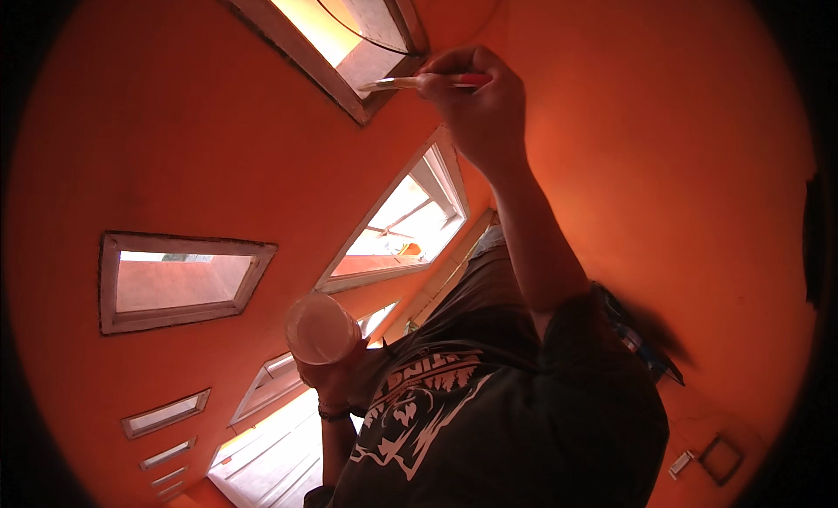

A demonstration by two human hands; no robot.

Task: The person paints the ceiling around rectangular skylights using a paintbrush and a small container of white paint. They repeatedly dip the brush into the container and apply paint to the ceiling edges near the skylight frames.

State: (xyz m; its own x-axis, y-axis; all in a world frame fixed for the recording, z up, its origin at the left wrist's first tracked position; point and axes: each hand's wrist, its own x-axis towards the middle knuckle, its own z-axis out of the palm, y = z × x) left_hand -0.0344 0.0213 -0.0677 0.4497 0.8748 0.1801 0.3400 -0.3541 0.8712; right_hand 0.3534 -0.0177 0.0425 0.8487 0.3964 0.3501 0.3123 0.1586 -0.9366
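Observation:
My right hand (478, 102) is raised, its fingers closed around a thin paintbrush (406, 83) with a red handle end. The brush's pale tip points left and appears at the lower corner of the upper window frame (301, 58); whether it touches the frame I cannot tell. Lower down, my left hand (336, 377) grips a whitish plastic tub (323, 331) from below and the side. The tub's round face is turned toward the view, and what it holds is hard to make out. A dark band circles the left wrist.
Orange-red walls surround me. A larger window (406, 220) sits between my hands, with a framed recess (183, 281) to the left and several smaller ones below it. A dark square frame (723, 460) is at the lower right. A thin dark cable (336, 21) curves across the upper window.

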